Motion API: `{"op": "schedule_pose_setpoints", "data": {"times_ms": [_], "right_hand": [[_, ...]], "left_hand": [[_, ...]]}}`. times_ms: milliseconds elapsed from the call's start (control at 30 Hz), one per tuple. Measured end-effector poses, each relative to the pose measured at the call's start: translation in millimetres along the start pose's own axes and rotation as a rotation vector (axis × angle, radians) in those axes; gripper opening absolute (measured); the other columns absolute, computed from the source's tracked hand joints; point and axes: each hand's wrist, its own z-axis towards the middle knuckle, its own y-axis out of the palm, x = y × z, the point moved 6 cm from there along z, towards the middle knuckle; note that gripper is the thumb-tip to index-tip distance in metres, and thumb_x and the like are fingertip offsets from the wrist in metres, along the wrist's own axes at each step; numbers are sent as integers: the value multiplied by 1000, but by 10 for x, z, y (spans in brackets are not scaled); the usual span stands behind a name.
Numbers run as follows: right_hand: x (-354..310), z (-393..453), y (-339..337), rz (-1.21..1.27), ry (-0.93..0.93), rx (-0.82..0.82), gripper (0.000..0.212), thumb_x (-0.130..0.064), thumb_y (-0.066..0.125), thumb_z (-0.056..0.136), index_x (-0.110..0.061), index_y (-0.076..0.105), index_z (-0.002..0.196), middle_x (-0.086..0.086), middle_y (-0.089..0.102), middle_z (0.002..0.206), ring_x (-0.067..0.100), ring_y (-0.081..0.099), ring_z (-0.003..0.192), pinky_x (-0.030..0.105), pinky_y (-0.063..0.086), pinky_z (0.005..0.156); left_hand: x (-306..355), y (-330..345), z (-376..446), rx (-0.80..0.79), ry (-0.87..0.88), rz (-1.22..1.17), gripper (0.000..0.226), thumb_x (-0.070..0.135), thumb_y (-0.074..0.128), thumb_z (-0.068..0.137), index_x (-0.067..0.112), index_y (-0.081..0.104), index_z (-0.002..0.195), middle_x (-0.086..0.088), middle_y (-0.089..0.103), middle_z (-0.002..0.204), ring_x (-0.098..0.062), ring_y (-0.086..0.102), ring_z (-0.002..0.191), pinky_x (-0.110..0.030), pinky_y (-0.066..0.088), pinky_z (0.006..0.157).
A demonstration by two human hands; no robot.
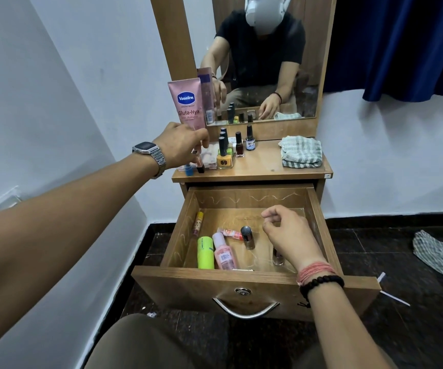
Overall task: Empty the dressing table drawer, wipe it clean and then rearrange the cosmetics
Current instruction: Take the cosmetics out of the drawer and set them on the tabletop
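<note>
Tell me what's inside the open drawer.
The drawer holds a green tube, pink bottle, yellow-capped stick, small orange-white tube and silver-capped bottle. The right hand partly covers another item.

At centre left, the left hand (180,145) covers the upper part of a slim tube (198,162) and the foot of the pink lotion tube (188,102). Low right in the drawer (244,198), the right hand (289,235) hides most of a small dark bottle (277,258). The labels on the drawer's bottles are too small to read. Both forearms run off the frame's lower edges, and the floor cloth (441,258) is cut by the right edge.
</note>
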Motion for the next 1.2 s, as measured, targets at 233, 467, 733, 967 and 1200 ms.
{"op": "schedule_pose_setpoints", "data": {"times_ms": [233, 467, 733, 967, 1200], "right_hand": [[-4, 3, 3, -2, -8, 5, 18, -18, 53, 90, -32, 60, 98, -14, 62, 97, 4, 58, 76, 22, 43, 63], [-4, 1, 1, 11, 2, 7, 19, -17, 52, 90, -30, 61, 100, -15, 62, 96, 4, 60, 82, 28, 53, 70], [11, 2, 3, 17, 1, 5, 18, -17, 52, 90, -32, 60, 97, -16, 61, 94, 0, 58, 80, 21, 45, 65], [7, 3, 0, 2, -3, 11, 18, -16, 53, 91, -29, 62, 101, -13, 62, 95, 6, 60, 83, 25, 49, 70], [26, 9, 0, 9, 7, 31, 19, -16, 53, 89, -31, 61, 97, -15, 62, 93, 4, 60, 82, 26, 51, 68]], "left_hand": [[-50, 52, 36, -26, -50, 43, 33, 20, 65, 89, 21, 51, 119, -1, 64, 112, -25, 52, 111, -42, 30, 98], [-65, 101, 52, -50, -66, 17, 33, 20, 66, 88, 22, 52, 117, -1, 65, 110, -26, 53, 109, -43, 29, 98], [-51, 146, 50, -41, -62, 16, 32, 22, 65, 89, 24, 53, 119, 0, 66, 113, -26, 53, 111, -43, 29, 98], [-6, 27, -13, -9, -38, 6, 35, 30, 64, 88, 24, 54, 121, 0, 59, 124, -25, 44, 120, -43, 27, 100], [607, -389, -335, 370, 206, -208, 14, 34, 52, 90, 22, 58, 93, 5, 61, 91, -14, 54, 84, -28, 47, 71]]}}
